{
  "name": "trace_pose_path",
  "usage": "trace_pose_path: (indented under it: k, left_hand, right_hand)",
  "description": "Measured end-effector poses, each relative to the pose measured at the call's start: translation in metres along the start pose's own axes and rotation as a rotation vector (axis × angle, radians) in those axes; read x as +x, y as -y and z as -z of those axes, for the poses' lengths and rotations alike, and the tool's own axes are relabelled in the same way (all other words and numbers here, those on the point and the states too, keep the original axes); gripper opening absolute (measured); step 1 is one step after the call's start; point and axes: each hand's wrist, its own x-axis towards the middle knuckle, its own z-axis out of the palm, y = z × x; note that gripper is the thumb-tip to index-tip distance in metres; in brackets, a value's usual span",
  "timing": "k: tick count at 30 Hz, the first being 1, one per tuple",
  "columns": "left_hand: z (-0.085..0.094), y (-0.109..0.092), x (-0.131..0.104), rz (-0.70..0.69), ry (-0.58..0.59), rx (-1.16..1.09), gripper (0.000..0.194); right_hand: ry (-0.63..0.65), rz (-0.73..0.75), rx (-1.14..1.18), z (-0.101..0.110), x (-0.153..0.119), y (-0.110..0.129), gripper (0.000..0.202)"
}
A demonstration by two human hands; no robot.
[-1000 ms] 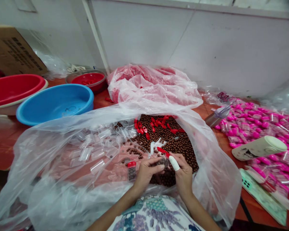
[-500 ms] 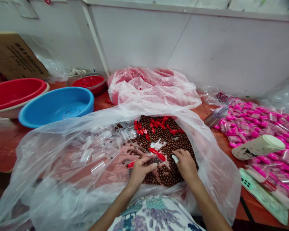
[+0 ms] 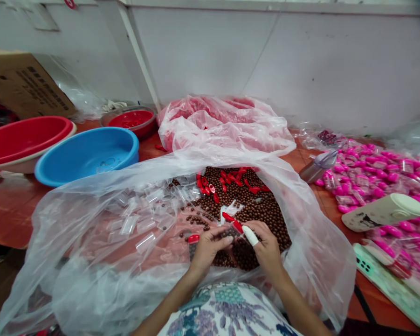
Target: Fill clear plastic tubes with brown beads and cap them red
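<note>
Between the thumb and fingers of my left hand (image 3: 207, 249) is a small clear plastic box with a red flip cap (image 3: 237, 227), its lid standing open. My right hand (image 3: 267, 247) has a white cover (image 3: 251, 235) on one digit; its fingers are closed at the right end of that red cap. Below both hands lie many small brown balls (image 3: 271, 210) on clear plastic sheeting. Another red-capped clear box (image 3: 193, 239) sits partly hidden behind my left hand. Loose red caps (image 3: 230, 178) rest on the balls, and empty clear boxes (image 3: 150, 200) are heaped to the left.
A blue basin (image 3: 87, 156) and a red basin (image 3: 28, 140) stand at left, with a carton (image 3: 24, 86) behind. A bag of red pieces (image 3: 223, 123) is at the back. On the right are pink-capped boxes (image 3: 381, 172), a white bottle (image 3: 381, 213) and a phone (image 3: 391, 284).
My right hand has moved left from the brown balls to the red cap in my left hand. The left hand still holds the box, and the view has shifted slightly.
</note>
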Motion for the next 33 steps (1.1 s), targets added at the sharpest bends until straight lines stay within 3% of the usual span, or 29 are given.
trace_pose_path:
  k: [5, 8, 12, 17, 19, 26, 33]
  left_hand:
    - [-0.003, -0.001, -0.003, 0.033, -0.037, -0.099, 0.045]
    - [-0.005, 0.002, -0.004, 0.000, -0.020, -0.132, 0.041]
    - [-0.007, 0.003, -0.003, -0.047, 0.016, -0.124, 0.036]
    - [-0.009, -0.005, -0.003, 0.126, 0.037, -0.360, 0.051]
    - [-0.012, -0.007, -0.004, 0.152, 0.036, -0.408, 0.048]
    - [-0.018, -0.001, -0.005, 0.199, 0.024, -0.381, 0.045]
    - [-0.023, -0.001, -0.009, 0.180, -0.024, -0.247, 0.049]
  right_hand:
    - [0.101, 0.226, -0.228, -0.003, -0.009, -0.005, 0.043]
    - [0.071, 0.308, -0.367, -0.010, -0.014, -0.013, 0.065]
    - [0.033, 0.373, -0.440, -0.012, -0.014, -0.017, 0.065]
    - [0.125, 0.471, -0.424, -0.005, -0.010, -0.006, 0.064]
    - [0.166, 0.503, -0.414, -0.007, -0.011, -0.002, 0.063]
    - [0.137, 0.387, -0.338, -0.021, -0.021, 0.002, 0.072]
    - [0.245, 0.441, -0.398, -0.022, -0.016, 0.006, 0.073]
